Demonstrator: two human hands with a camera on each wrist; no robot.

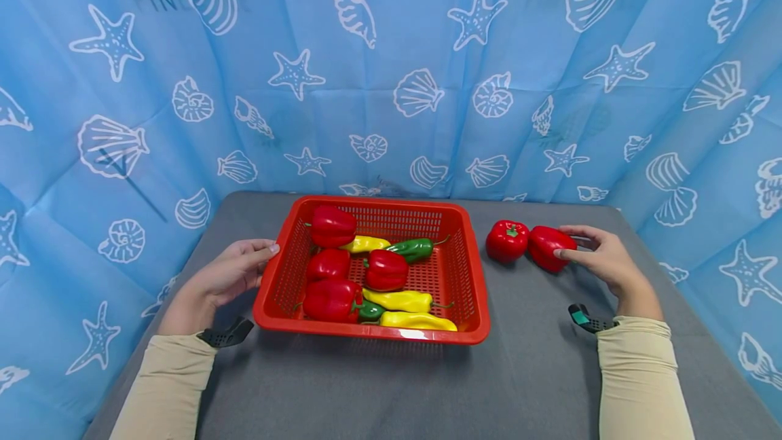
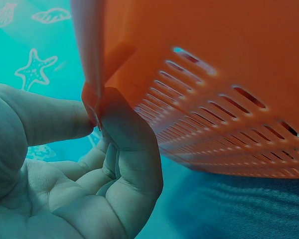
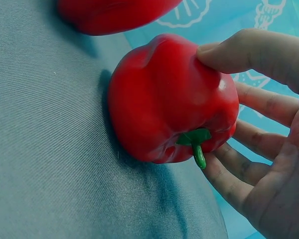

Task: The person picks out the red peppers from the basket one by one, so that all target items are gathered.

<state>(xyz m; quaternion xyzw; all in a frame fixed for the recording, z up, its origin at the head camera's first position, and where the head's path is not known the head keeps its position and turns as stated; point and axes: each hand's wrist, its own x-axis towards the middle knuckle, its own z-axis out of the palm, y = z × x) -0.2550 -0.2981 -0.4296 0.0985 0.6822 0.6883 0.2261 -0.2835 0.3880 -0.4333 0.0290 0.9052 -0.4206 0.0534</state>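
Note:
My left hand point(image 1: 235, 271) pinches the left rim of a red plastic basket point(image 1: 479, 277) between thumb and bent forefinger; the left wrist view shows this grip on the slotted basket wall point(image 2: 209, 94) up close. At the right, my right hand point(image 1: 607, 260) holds a red bell pepper point(image 1: 544, 248) lying on the table, thumb on one side and fingers behind. In the right wrist view, this bell pepper point(image 3: 159, 104) shows its green stem toward the palm. Just left of it, a second red bell pepper point(image 1: 507, 242) stands with its stem up.
Inside the basket lie several red bell peppers point(image 1: 332, 301), long yellow peppers point(image 1: 400, 301) and green peppers point(image 1: 412, 250). The grey cloth-covered table point(image 1: 391, 392) extends in front of the basket. Behind and at both sides hangs a blue curtain point(image 1: 391, 134) with white shells and starfish.

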